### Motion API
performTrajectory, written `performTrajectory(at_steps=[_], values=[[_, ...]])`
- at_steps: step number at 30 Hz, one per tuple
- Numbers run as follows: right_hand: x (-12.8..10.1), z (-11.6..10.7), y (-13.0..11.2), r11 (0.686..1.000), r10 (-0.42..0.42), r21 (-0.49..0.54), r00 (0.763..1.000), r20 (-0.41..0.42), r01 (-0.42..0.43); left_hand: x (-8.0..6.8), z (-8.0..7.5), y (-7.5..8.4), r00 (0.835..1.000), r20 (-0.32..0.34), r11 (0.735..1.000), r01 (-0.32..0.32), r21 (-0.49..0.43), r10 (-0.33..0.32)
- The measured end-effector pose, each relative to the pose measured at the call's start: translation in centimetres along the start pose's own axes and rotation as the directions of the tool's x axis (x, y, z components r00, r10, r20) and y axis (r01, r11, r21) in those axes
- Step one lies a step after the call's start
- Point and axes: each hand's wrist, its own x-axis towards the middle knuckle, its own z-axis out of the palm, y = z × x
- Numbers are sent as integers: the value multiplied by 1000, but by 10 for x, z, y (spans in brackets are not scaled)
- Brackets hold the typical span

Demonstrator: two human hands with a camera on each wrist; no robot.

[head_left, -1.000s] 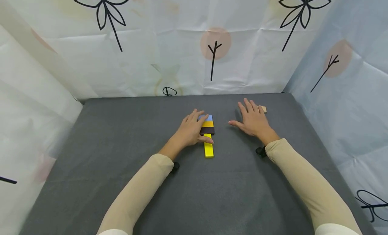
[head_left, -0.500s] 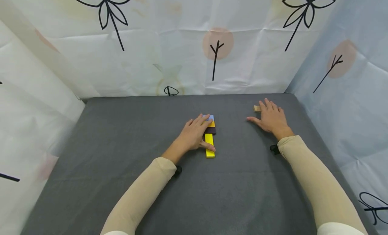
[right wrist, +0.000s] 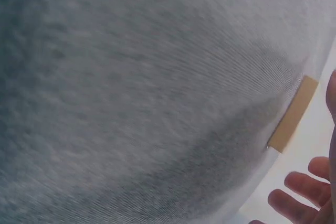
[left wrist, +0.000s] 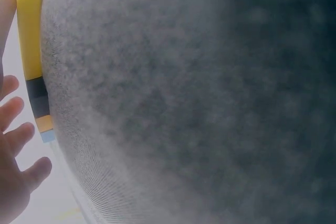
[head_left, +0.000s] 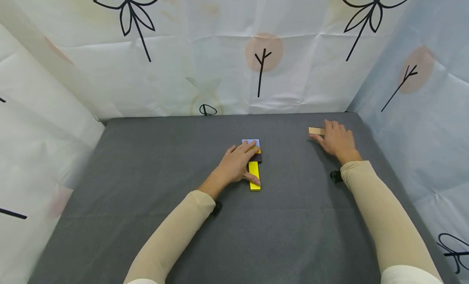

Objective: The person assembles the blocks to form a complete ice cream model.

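Note:
A yellow block (head_left: pixel 255 170) lies lengthwise at the middle of the grey table, its far end against a dark block (head_left: pixel 257 158). Beyond the dark one come an orange-yellow block (head_left: pixel 259 151) and a light blue block (head_left: pixel 257 142), all in a row. My left hand (head_left: pixel 232 165) hovers over this row with fingers spread, thumb above the yellow block; the left wrist view shows its fingertips apart from the blocks. Farther right, my right hand (head_left: pixel 338 140) is at a tan wooden block (head_left: pixel 316 131), whose right part it hides. In the right wrist view, thumb and fingers stand apart from the tan block (right wrist: pixel 294 115).
The grey table (head_left: pixel 176 154) ends at a white fabric wall (head_left: pixel 176 72) with printed plants. Similar fabric hangs along the left and right sides. A black wrist camera (head_left: pixel 336 176) sits under the right wrist, another (head_left: pixel 218 207) under the left.
My right hand has moved rightward, past the tan block, and its fingers have drawn in, so more of that block shows. My left hand has shifted slightly toward me over the row.

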Motion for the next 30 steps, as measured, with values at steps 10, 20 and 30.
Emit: performTrajectory(at_steps=[10, 20, 30], values=[[5, 0, 9, 988, 97, 122, 995, 2, -96, 1, -2, 3, 1000, 14, 1000, 10, -9, -10], [7, 7, 15, 966, 125, 234, 990, -68, -106, 3, -1, 1, 1000, 21, 999, 19, -26, -18], [7, 11, 14, 949, 159, 287, 983, -87, -128, 5, -1, 1, 998, 46, 999, 32, -4, -31]])
